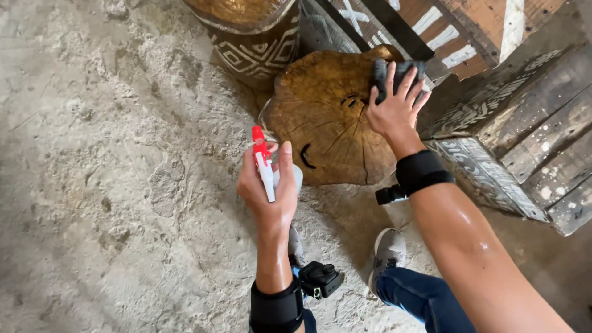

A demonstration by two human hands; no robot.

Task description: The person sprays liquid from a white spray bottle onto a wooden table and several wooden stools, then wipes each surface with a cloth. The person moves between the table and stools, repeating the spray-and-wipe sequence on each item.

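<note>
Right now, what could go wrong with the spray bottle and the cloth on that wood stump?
The left hand grips the spray bottle above the stump's edge, so spray might hit the floor. The right hand presses the dark cloth near the far rim, where it could slip off. The stump's cracks might snag the cloth.

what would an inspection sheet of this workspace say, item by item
surface: rough, patchy concrete floor.
job's things: round log stool with cracked top; spray bottle, red nozzle, white trigger; dark cloth on the stool's far edge.
clutter: nothing seen.
hands: left hand grips the spray bottle beside the stool; right hand presses the cloth onto the stool top. Black wrist bands on both arms.
cables: nothing seen.
surroundings: carved patterned stool behind; painted wooden crate at right; grey shoes and jeans below.
</note>
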